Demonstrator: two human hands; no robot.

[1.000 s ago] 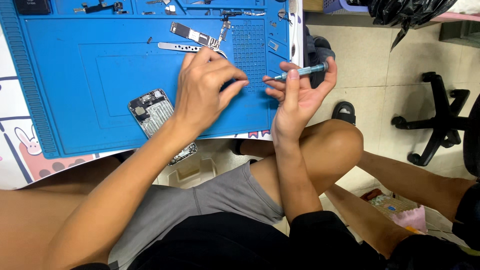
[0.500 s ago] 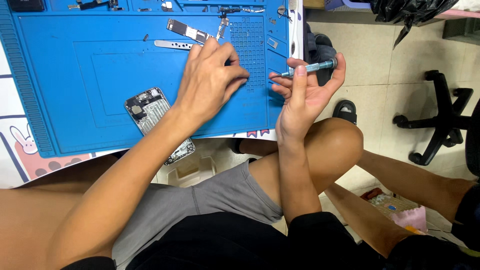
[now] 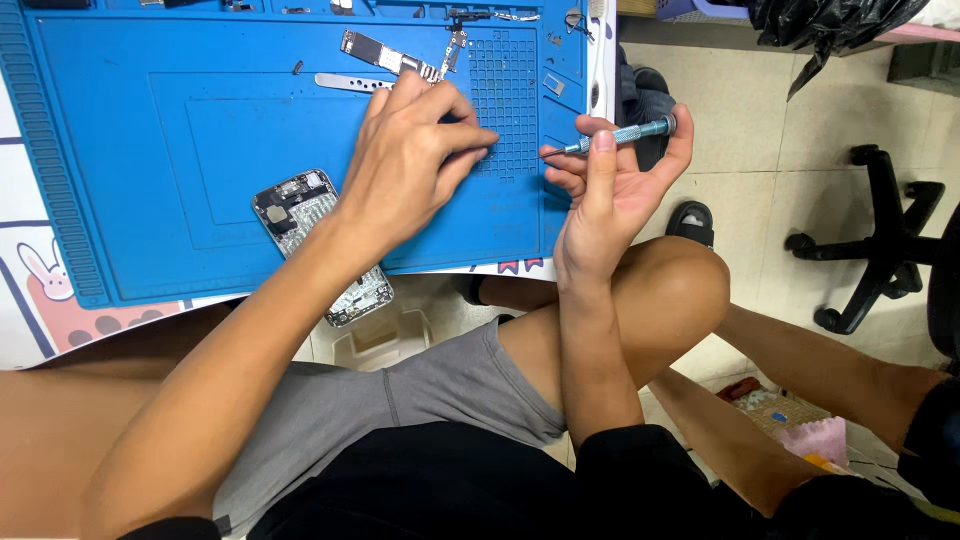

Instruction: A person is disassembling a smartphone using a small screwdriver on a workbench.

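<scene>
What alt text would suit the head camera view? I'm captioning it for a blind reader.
A person's left hand presses fingertips onto a blue rubber work mat, while the right hand holds a slim silver metal screwdriver. An opened silver phone housing lies at the mat's near edge, above the person's bent knees.

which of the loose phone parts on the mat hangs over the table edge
The opened phone housing by the left hand's wrist; the circuit board and metal strip lie fully on the mat.

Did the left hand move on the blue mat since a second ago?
Yes. The left hand slid away from the opened silver phone chassis, toward the blue silicone mat's grid of small square pockets, fingertips now reaching it.
</scene>
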